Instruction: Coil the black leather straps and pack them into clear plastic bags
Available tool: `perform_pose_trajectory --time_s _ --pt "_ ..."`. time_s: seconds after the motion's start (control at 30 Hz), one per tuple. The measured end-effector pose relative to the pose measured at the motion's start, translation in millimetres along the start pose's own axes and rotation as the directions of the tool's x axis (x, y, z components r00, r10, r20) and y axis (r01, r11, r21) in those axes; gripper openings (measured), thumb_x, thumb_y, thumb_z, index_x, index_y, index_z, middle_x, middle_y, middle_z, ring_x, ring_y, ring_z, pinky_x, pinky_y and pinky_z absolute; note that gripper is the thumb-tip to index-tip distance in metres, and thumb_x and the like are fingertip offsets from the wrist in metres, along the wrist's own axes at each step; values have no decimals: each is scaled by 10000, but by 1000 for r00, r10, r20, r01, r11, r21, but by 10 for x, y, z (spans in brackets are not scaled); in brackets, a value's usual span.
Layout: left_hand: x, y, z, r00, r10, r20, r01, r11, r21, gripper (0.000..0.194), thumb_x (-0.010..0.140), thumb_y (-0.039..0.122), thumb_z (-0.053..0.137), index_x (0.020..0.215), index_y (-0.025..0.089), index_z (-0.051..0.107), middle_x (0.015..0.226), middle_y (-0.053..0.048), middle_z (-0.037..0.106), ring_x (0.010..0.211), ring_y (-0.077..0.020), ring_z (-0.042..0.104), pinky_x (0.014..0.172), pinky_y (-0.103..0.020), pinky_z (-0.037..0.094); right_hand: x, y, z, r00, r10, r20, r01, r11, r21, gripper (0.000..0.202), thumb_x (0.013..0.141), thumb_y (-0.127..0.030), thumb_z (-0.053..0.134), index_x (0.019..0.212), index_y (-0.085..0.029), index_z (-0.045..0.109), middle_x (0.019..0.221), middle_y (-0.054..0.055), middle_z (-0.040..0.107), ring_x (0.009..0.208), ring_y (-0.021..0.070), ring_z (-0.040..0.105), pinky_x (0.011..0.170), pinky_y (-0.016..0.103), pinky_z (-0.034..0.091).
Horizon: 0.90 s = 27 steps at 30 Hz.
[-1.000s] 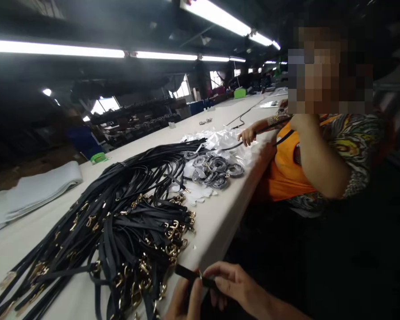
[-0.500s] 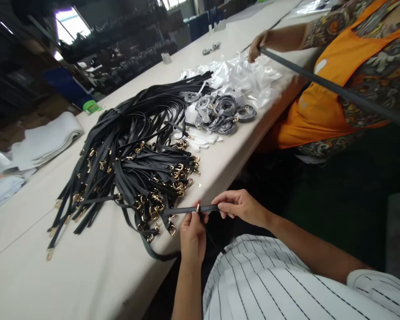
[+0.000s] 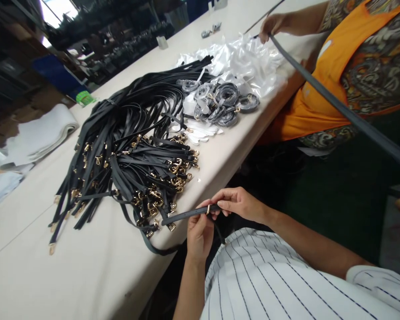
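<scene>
Head view: black strap (image 3: 183,215), gold buckle (image 3: 208,209)
Left grip (image 3: 200,233): pinching it
Right grip (image 3: 238,204): pinching it
Table (image 3: 86,271): strap pile (image 3: 126,166), coils (image 3: 227,94)

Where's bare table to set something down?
Widest: tabletop nearest the camera, below the black straps. Narrower: between those straps and the folded white sheets. Crowded: the middle, with straps, grey coils and clear plastic.

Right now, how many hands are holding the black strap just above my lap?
2: your left hand at the gold buckle, and your right hand gripping the black strap beside it. No others visible on it.
</scene>
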State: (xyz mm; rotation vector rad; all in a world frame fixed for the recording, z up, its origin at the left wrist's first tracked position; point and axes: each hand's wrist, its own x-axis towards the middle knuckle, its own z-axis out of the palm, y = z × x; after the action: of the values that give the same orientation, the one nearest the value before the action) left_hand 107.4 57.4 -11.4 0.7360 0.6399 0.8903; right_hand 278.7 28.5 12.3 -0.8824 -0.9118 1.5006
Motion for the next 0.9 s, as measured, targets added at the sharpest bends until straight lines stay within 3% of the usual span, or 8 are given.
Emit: perform_pose_trajectory --time_s 0.1,0.23,0.37,0.6,0.8,0.9 --pt "-6 -14 -46 1000 22 -7 -22 1000 10 238 791 324 750 1017 251 729 876 -26 641 810 -138 548 757 -266 430 0 -14 -69 997 -18 70 14 998 58 401 857 -333 661 1187 -119 586 930 81 681 730 120 626 650 244 500" --pt "-18 -31 -62 1000 30 -2 -30 1000 2 235 770 357 770 976 270 697 921 -10 607 780 -124 530 757 -268 424 17 14 -120 990 -80 116 65 990 126 457 863 -294 654 1275 -156 509 1090 91 615 800 120 645 734 257 523" --pt "-26 -18 -58 1000 31 -4 -31 1000 -1 222 762 370 773 898 244 651 915 -5 549 764 -122 501 737 -260 416 13 13 -149 985 -62 161 45 994 103 411 908 -299 584 1277 -141 496 1049 86 625 866 151 668 828 316 529" --pt "-57 57 -122 998 45 -31 -46 998 -42 219 757 332 774 845 220 608 875 5 478 748 -114 455 732 -249 402 -72 -11 -315 994 65 85 -59 995 -80 424 931 -367 526 1274 -119 500 901 70 671 693 123 648 640 248 501" --pt "-78 94 -196 997 75 26 -75 997 -30 193 753 285 777 842 208 624 849 -1 472 754 -114 477 707 -219 409 -131 13 -391 997 61 46 -54 990 -132 486 837 -360 681 1247 -140 541 853 28 651 658 99 613 637 233 517" --pt "-86 98 -230 995 79 59 -78 997 -7 202 743 287 785 853 207 636 862 -6 485 759 -117 496 697 -218 417 -138 10 -395 999 34 29 -31 992 -121 465 861 -378 649 1246 -136 549 847 41 663 651 107 623 615 231 518"
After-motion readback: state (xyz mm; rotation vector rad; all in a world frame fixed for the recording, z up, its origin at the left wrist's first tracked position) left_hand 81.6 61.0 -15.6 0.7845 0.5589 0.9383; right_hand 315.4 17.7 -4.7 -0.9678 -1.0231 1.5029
